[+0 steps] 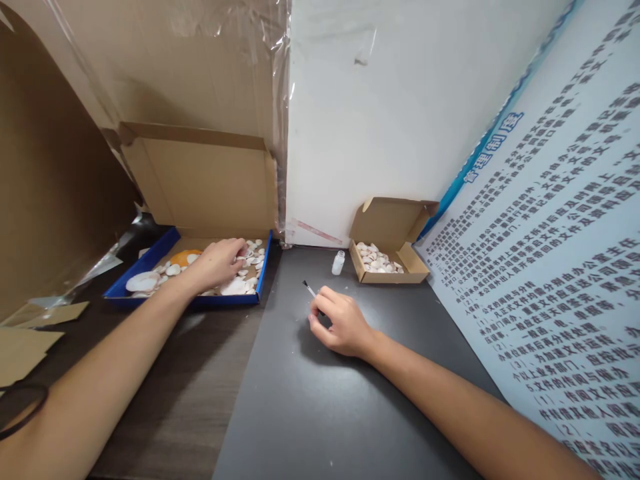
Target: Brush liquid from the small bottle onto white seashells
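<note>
My left hand reaches into a blue-edged cardboard box of pale seashells. Its fingers bend down together at the shells on the right side; their tips are partly hidden, and I cannot make out what is in them. A large white shell and an orange piece lie farther left in that box. Over the dark grey mat, my right hand is closed on a small brush, dark bristles pointing up and left. Behind it stands a small uncapped bottle, white inside.
A smaller open cardboard box holds more shells at the back right. Cardboard and a white panel rise behind the table; a printed board leans along the right. Cardboard pieces lie at the left.
</note>
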Motion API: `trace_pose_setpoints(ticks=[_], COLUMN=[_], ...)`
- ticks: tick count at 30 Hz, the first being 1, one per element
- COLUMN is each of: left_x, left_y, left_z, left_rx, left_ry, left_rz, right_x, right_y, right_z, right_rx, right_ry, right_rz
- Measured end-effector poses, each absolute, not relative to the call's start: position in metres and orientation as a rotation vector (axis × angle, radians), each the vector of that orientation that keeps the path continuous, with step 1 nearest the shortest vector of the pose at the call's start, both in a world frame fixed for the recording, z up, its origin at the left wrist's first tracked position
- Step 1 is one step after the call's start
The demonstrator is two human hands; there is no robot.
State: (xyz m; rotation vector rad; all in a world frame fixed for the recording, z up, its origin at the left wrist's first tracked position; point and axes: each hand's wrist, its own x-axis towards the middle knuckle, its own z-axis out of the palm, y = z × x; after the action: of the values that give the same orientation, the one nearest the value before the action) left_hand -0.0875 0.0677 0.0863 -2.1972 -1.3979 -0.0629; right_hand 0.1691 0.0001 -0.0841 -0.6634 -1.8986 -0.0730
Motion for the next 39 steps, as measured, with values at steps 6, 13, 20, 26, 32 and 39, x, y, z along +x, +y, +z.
trace_pose_setpoints(ticks=[6, 13, 20, 26, 32, 39], left_x=[-0.089, -0.081, -0.011, 0.041, 0.033, 0.026], left_y=[0.069, 0.060, 0.005, 0.010, 0.043, 0.048], left_z=[0.085, 0.091, 0.070, 0.011, -0.010, -0.007], left_rx=[-2.199, -2.233, -2.647, -3.074, -3.143, -3.276], left_ry=[-1.424, -1.441, -1.203, -1.411, -1.845, -1.827], left_rz=[-0.102, -0.282, -0.674, -0.863, -1.344, -1.496], right_x=[0.169, 0.169, 0.170, 0.175, 0.177, 0.180], right_y=[0.000, 0.001, 0.003, 0.010, 0.011, 0.019], right_z=[-0.084, -0.084, -0.084, -0.086, -0.085, -0.081], right_rx=[-0.665, -0.672, -0.700, -0.617, -0.631, -0.696], right_ry=[-1.902, -1.913, -1.663, -1.450, -1.436, -1.449], right_rz=[-0.063, -0.030, 0.195, 0.347, 0.435, 0.551])
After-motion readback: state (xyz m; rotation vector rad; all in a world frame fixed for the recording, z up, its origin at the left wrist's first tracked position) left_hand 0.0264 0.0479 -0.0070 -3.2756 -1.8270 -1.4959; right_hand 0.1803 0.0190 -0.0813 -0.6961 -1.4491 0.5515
